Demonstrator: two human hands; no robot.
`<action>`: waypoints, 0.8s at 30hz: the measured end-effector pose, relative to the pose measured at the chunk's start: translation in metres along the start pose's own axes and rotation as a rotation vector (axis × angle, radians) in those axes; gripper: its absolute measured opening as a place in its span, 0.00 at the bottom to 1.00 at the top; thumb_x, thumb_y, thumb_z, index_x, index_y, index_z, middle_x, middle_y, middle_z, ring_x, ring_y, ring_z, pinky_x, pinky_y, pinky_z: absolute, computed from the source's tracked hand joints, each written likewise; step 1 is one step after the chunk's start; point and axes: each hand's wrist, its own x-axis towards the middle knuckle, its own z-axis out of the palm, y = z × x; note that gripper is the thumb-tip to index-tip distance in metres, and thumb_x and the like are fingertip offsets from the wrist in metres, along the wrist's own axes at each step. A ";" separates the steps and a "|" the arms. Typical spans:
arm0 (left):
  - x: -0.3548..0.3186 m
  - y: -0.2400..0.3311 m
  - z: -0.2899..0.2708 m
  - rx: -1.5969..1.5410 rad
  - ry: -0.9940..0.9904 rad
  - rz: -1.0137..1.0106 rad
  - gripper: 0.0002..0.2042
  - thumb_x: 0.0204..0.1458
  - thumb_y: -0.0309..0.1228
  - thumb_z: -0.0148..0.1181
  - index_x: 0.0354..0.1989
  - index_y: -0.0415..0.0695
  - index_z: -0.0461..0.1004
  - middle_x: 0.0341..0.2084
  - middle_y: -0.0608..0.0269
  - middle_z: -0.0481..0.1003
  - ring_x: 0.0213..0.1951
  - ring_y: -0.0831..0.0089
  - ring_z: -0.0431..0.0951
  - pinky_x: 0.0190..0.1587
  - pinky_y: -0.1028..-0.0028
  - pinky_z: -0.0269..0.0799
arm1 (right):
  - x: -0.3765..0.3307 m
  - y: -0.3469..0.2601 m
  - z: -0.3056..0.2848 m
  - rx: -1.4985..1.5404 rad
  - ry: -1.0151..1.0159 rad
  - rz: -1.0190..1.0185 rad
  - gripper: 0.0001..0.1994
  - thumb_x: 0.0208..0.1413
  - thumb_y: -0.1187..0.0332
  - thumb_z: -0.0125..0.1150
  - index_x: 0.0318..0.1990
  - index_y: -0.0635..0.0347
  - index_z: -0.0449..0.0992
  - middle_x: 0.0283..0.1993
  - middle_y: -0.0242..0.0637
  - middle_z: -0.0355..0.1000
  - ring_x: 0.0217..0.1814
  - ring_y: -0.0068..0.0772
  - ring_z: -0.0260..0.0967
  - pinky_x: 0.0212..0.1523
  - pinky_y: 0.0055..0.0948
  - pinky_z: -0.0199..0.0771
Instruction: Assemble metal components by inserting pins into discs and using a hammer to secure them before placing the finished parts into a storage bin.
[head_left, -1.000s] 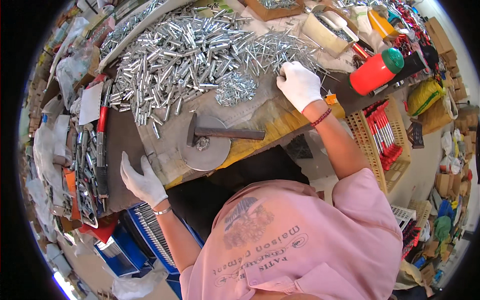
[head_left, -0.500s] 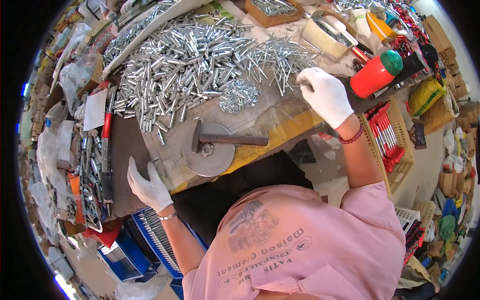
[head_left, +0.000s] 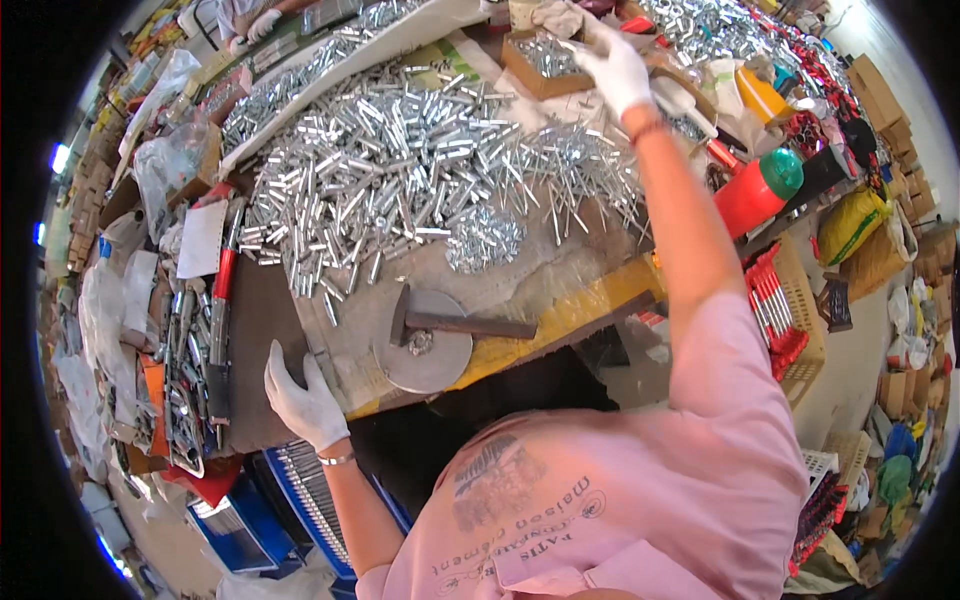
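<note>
My left hand (head_left: 305,402), in a white glove, rests by the table's front edge. Its thumb and fingers are apart and nothing is in them. My right hand (head_left: 613,68), gloved too, reaches far across the table to a cardboard box (head_left: 545,88) of small metal pieces. Its fingers are drawn together at the box's right side; what they hold, if anything, is too small to make out. A hammer (head_left: 470,325) lies across a round metal disc (head_left: 425,372). Behind it are a small heap of tiny metal parts (head_left: 485,240), a big pile of metal tubes (head_left: 370,170) and thin metal rods (head_left: 570,165).
A red bottle with a green cap (head_left: 760,190) leans at the right, beneath my right arm. A tray of tools (head_left: 188,380) stands at the left. Blue crates (head_left: 245,525) sit below the table, and a crate of red-handled tools (head_left: 790,320) stands at the right.
My right hand has moved away from the thin rods, up and far across the table to the cardboard box. My left hand stays open in nearly the same place.
</note>
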 end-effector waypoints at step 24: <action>-0.004 -0.032 0.011 -0.513 0.097 -0.182 0.22 0.61 0.19 0.62 0.65 0.37 0.74 0.62 0.52 0.77 0.61 0.63 0.78 0.64 0.66 0.74 | -0.191 -0.018 -0.118 -0.420 -0.623 0.218 0.16 0.58 0.57 0.67 0.40 0.64 0.83 0.43 0.53 0.80 0.50 0.55 0.78 0.53 0.46 0.76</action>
